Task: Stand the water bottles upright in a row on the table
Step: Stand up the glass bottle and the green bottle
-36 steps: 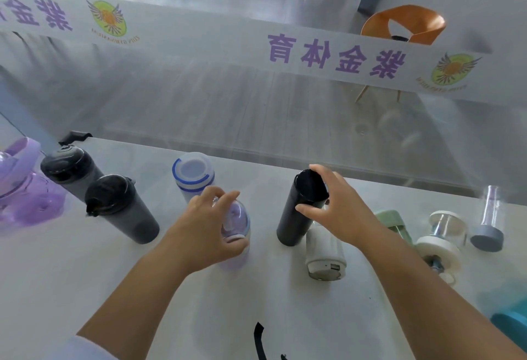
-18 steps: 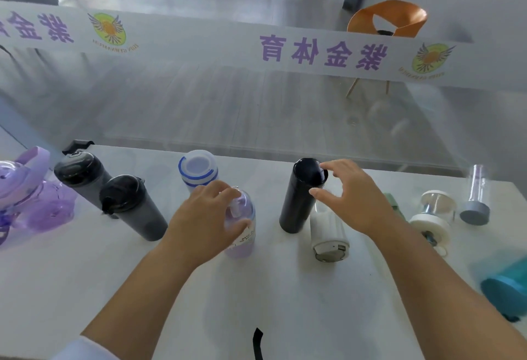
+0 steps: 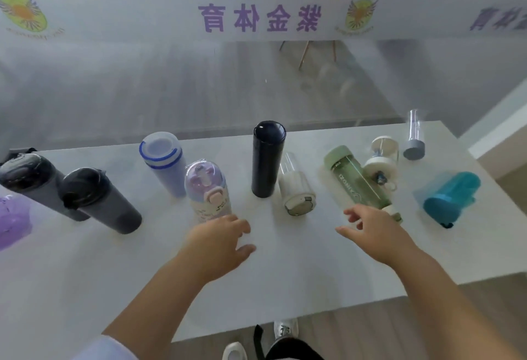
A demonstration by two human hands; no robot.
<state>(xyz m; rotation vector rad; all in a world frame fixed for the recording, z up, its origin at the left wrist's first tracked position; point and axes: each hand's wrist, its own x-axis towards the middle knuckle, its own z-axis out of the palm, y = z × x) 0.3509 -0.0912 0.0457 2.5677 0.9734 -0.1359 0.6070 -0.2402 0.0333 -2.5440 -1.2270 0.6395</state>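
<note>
Several bottles stand upright on the white table [image 3: 285, 268]: two dark grey tumblers [image 3: 99, 202], a blue-ringed clear bottle [image 3: 164, 160], a lilac bottle [image 3: 206, 190] and a tall black flask [image 3: 266, 160]. Lying on their sides are a white-capped clear bottle [image 3: 296, 188], a green bottle [image 3: 358, 180], a white-lidded clear bottle [image 3: 380, 160] and a teal bottle [image 3: 450, 195]. My left hand [image 3: 219, 242] hovers open just in front of the lilac bottle. My right hand [image 3: 370, 234] is open, its fingers near the green bottle's lower end, holding nothing.
A purple bottle [image 3: 11, 217] shows at the far left edge. A small clear tube with a grey base [image 3: 413, 140] stands at the back right. A glass partition with a printed banner rises behind the table. The table's front edge runs near my forearms.
My left hand has let go of the lilac bottle and drawn back. My right hand has left the black flask and moved right and nearer, towards the green bottle. The view has shifted right.
</note>
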